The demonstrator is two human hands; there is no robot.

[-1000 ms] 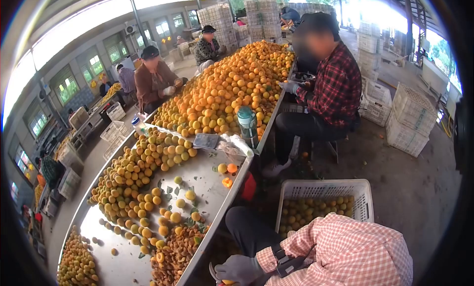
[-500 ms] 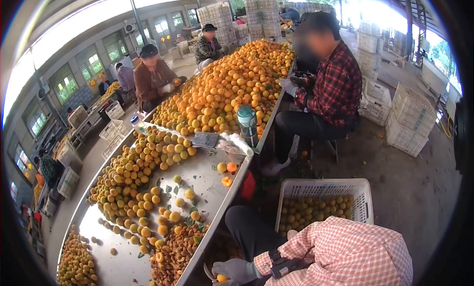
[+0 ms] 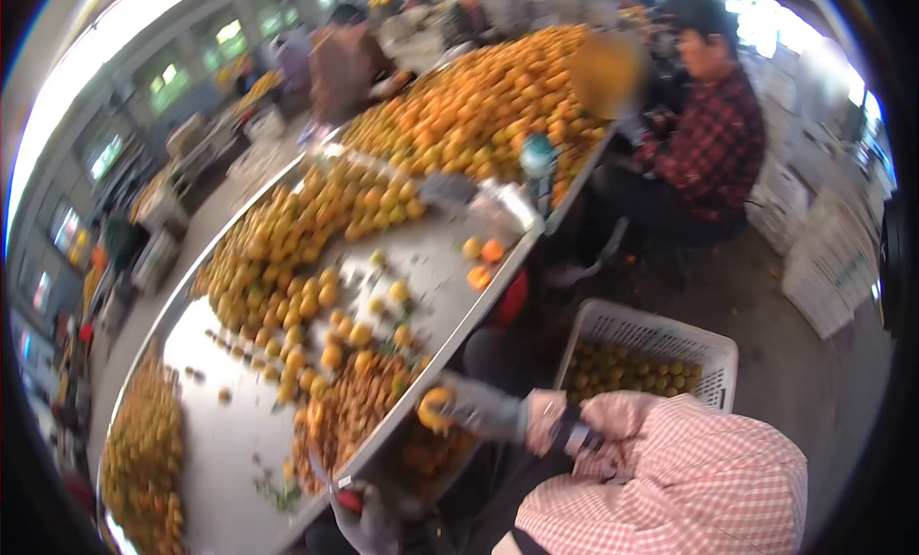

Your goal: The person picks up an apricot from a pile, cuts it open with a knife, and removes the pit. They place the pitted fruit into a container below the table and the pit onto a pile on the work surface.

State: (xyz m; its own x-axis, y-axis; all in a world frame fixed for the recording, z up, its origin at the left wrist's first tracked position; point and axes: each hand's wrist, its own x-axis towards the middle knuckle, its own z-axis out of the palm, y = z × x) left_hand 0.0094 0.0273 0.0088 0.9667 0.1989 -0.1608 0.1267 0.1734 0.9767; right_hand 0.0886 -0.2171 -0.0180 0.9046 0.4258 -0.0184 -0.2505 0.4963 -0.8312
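Observation:
In the head view, my right hand (image 3: 469, 408), gloved in grey, is closed around an orange-yellow apricot (image 3: 435, 408) beside the table's near edge. My left hand (image 3: 369, 524), also gloved, is at the bottom, closed on what looks like a small knife (image 3: 322, 471) with a red part at its handle. Its narrow blade points up and left over the metal table (image 3: 230, 450). Brown apricot pits (image 3: 356, 411) are heaped on the table between the hands, with loose apricots (image 3: 330, 296) beyond. Motion blurs the fine detail.
A large apricot pile (image 3: 479, 105) fills the table's far part, near a teal bottle (image 3: 539, 162). A white crate (image 3: 661, 327) of apricots stands on the floor to my right. A person in a checked shirt (image 3: 713, 143) sits at the right side; others sit farther back.
The view has shifted, moving the scene rightward. My right hand has risen with the apricot from below to the table edge. My left hand with the knife has come into view.

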